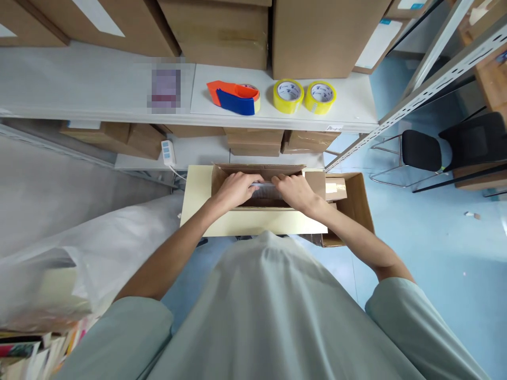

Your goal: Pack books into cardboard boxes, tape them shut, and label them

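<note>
An open cardboard box (259,170) stands on a cream-coloured board in front of me, its side flap (316,184) folded out to the right. My left hand (237,189) and my right hand (293,191) reach over its opening from either side. Between them runs a thin, pale, see-through plastic-looking item (263,184). The fingers of both hands are closed on its two ends. Below it, the inside of the box is in shadow, and I cannot make out what lies there.
On the shelf (130,95) ahead are an orange and blue tape dispenser (235,98) and two yellow tape rolls (289,96). A power strip (168,153) hangs lower. Another open carton (359,203) stands right, a chair (422,151) beyond. Plastic sheeting (119,237) lies left.
</note>
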Available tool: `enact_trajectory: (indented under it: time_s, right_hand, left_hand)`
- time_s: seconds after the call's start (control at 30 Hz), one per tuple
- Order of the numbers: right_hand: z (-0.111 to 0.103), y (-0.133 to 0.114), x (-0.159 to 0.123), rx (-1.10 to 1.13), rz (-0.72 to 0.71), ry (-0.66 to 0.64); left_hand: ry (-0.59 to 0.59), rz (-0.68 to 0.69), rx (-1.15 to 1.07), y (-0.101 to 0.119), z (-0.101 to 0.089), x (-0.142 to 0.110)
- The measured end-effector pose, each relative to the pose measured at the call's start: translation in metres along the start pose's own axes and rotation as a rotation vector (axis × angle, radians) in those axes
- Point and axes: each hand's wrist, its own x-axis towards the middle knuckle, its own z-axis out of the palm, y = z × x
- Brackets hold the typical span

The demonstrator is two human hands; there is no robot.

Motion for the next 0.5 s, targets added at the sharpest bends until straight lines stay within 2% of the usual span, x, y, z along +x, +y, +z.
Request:
enact_trajectory:
  time_s: [0.17,0.3,0.4,0.5]
  right_hand:
    - [0.019,-0.002,0.017,0.045,0.038,-0.057]
    - [0.032,-0.002,0.030,0.077,0.083,-0.154]
    - [0.037,0.002,0.030,0.095,0.141,-0.195]
    - [0.040,0.011,0.017,0.130,0.201,-0.146]
  left_hand:
    - [-0.058,0.061,0.020,-0.011,0.017,0.012]
    - [-0.147,0.033,0.116,-0.019,0.029,0.018]
    - [-0.179,0.022,0.144,-0.023,0.029,0.012]
    - [-0.141,-0.021,0.114,-0.025,0.021,-0.006]
